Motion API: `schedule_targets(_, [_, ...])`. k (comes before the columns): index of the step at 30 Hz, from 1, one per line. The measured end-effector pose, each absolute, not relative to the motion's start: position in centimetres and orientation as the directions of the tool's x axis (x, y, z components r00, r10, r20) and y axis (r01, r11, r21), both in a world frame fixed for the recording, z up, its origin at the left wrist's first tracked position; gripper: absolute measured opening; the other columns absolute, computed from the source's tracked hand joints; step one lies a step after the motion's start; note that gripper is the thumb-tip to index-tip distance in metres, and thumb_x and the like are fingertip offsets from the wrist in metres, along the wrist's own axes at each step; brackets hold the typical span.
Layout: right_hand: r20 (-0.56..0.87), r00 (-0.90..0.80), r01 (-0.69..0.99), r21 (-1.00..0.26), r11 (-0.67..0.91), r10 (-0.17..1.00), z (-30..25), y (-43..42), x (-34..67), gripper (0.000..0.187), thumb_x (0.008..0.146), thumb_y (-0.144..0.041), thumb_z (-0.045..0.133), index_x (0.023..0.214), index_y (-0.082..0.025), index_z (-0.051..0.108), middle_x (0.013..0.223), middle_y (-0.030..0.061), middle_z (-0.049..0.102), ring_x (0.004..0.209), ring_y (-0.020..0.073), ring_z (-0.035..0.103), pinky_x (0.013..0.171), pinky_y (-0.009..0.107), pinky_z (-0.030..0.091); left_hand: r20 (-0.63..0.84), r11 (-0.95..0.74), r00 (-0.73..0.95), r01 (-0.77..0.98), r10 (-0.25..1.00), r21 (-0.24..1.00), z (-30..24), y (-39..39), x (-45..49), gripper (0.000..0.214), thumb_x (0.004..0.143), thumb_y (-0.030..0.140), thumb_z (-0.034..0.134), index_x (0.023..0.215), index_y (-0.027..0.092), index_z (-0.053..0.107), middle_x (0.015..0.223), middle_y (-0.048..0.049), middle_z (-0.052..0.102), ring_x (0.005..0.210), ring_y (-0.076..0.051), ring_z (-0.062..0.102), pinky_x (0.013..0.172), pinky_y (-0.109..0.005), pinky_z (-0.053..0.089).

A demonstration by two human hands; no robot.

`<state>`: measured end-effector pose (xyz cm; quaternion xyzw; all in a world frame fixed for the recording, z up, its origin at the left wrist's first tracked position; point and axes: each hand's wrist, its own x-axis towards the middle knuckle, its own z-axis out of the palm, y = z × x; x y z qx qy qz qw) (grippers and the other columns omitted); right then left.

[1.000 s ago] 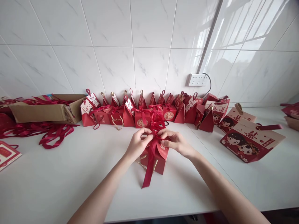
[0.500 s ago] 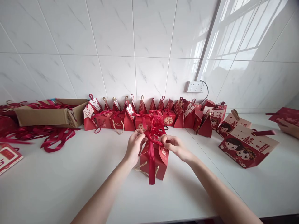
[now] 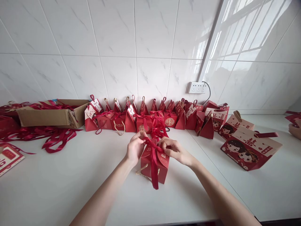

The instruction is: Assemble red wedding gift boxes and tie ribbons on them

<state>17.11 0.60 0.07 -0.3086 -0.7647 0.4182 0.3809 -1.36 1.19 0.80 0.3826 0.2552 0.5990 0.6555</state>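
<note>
A red gift box point(image 3: 162, 171) with gold lettering and a twisted gold cord handle point(image 3: 144, 173) stands on the white counter in front of me. Over its top runs a dark red satin ribbon point(image 3: 154, 163), one tail hanging down the near side. My left hand point(image 3: 135, 147) is closed, pinching the ribbon at the upper left of the box. At the upper right, my right hand point(image 3: 174, 150) has its fingers curled on the ribbon too, close above the lid. Part of the knot area is hidden by the fingers.
Several small red boxes point(image 3: 130, 121) with loops and bows line the tiled wall. A cardboard carton point(image 3: 44, 117) of ribbon stands left, with loose ribbons point(image 3: 57, 139) before it. Boxes with cartoon couples point(image 3: 249, 150) sit right. A power strip point(image 3: 197, 88) hangs on the wall.
My right hand has shifted slightly, its fingers curling more around the ribbon. The hanging tail has swung a little to the right. Both hands remain at the box top.
</note>
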Motion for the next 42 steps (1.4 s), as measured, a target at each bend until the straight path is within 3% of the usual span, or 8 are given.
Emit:
schedule_targets(4, [0.350, -0.476, 0.250, -0.826, 0.506, 0.807, 0.0, 0.5, 16.9, 0.030, 0.072, -0.036, 0.069, 0.070, -0.019, 0.045, 0.080, 0.0011, 0.053, 0.068, 0.0125, 0.043, 0.061, 0.026, 0.034, 0.147, -0.012, 0.208, -0.538, 0.967, 0.843, 0.7, 1.5, -2.1, 0.029, 0.046, 0.012, 0.054, 0.075, 0.017, 0.053, 0.061, 0.0043, 0.050, 0.054, -0.009, 0.045, 0.053, -0.021, 0.037])
schedule_targets(8, [0.348, -0.442, 0.281, -0.821, 0.496, 0.827, -0.1, 0.5, 16.7, 0.026, 0.080, -0.040, 0.062, 0.074, -0.018, 0.049, 0.079, 0.0017, 0.055, 0.067, 0.0122, 0.044, 0.060, 0.026, 0.035, 0.172, -0.036, 0.220, -0.514, 0.960, 0.857, 0.2, 2.0, -2.2, 0.028, 0.050, 0.010, 0.058, 0.076, 0.018, 0.054, 0.062, 0.0054, 0.049, 0.055, -0.008, 0.045, 0.054, -0.020, 0.037])
schedule_targets(13, [0.306, -0.448, 0.121, -0.910, 0.396, 0.840, -0.2, 0.7, 17.1, 0.033, 0.083, -0.046, 0.054, 0.069, -0.017, 0.048, 0.083, 0.0035, 0.052, 0.070, 0.0134, 0.047, 0.061, 0.026, 0.038, 0.081, -0.087, -0.033, -0.480, 0.996, 0.873, -0.3, 2.6, -2.0, 0.019, 0.061, 0.020, 0.069, 0.070, 0.017, 0.053, 0.056, 0.0059, 0.048, 0.053, -0.008, 0.045, 0.053, -0.020, 0.037])
schedule_targets(19, [0.270, -0.416, 0.021, -0.952, 0.307, 0.868, -0.2, 0.9, 17.3, 0.031, 0.078, -0.046, 0.059, 0.068, -0.017, 0.053, 0.084, 0.0032, 0.052, 0.076, 0.0156, 0.051, 0.069, 0.028, 0.042, 0.007, -0.139, -0.226, -0.573, 0.974, 0.808, -0.3, 3.7, -2.7, 0.018, 0.068, 0.029, 0.064, 0.070, 0.017, 0.051, 0.060, 0.0056, 0.052, 0.051, -0.007, 0.046, 0.053, -0.020, 0.041])
schedule_targets(25, [0.268, -0.389, 0.000, -0.957, 0.291, 0.881, 0.0, 0.7, 17.1, 0.035, 0.076, -0.049, 0.064, 0.075, -0.017, 0.051, 0.080, 0.0024, 0.053, 0.072, 0.0141, 0.051, 0.064, 0.027, 0.041, -0.066, -0.074, -0.177, -0.682, 0.982, 0.728, 1.2, 3.7, -3.4, 0.012, 0.066, 0.021, 0.060, 0.071, 0.016, 0.050, 0.071, -0.0010, 0.062, 0.061, -0.009, 0.057, 0.057, -0.020, 0.045])
schedule_targets(32, [0.252, -0.418, -0.119, -0.968, 0.223, 0.873, 2.1, 0.5, 16.1, 0.036, 0.072, -0.048, 0.069, 0.071, -0.018, 0.049, 0.071, -0.0003, 0.055, 0.066, 0.0125, 0.053, 0.062, 0.025, 0.041, 0.117, -0.151, -0.096, -0.672, 0.988, 0.725, 5.1, 3.9, -3.2, 0.022, 0.062, 0.024, 0.072, 0.072, 0.014, 0.056, 0.064, 0.0010, 0.061, 0.059, -0.011, 0.058, 0.060, -0.022, 0.046])
schedule_targets(36, [0.192, -0.563, 0.021, -0.969, 0.246, 0.804, 5.1, 1.1, 15.8, 0.025, 0.079, -0.038, 0.064, 0.073, -0.016, 0.053, 0.065, -0.0013, 0.057, 0.059, 0.0098, 0.052, 0.056, 0.023, 0.039, 0.315, -0.293, -0.048, -0.524, 0.948, 0.800, 8.8, 3.9, -2.2, 0.021, 0.061, 0.023, 0.073, 0.071, 0.013, 0.057, 0.068, -0.0027, 0.065, 0.058, -0.013, 0.059, 0.059, -0.026, 0.046])
schedule_targets(42, [0.138, -0.755, 0.128, -0.928, 0.351, 0.641, 9.6, 2.4, 15.3, 0.014, 0.084, -0.024, 0.057, 0.096, -0.016, 0.055, 0.064, -0.0026, 0.061, 0.059, 0.0104, 0.058, 0.058, 0.024, 0.044, 0.409, -0.313, 0.159, -0.423, 0.898, 0.851, 11.9, 2.2, -0.8, 0.014, 0.069, 0.019, 0.061, 0.060, 0.014, 0.052, 0.062, -0.0003, 0.056, 0.047, -0.006, 0.044, 0.046, -0.021, 0.032])
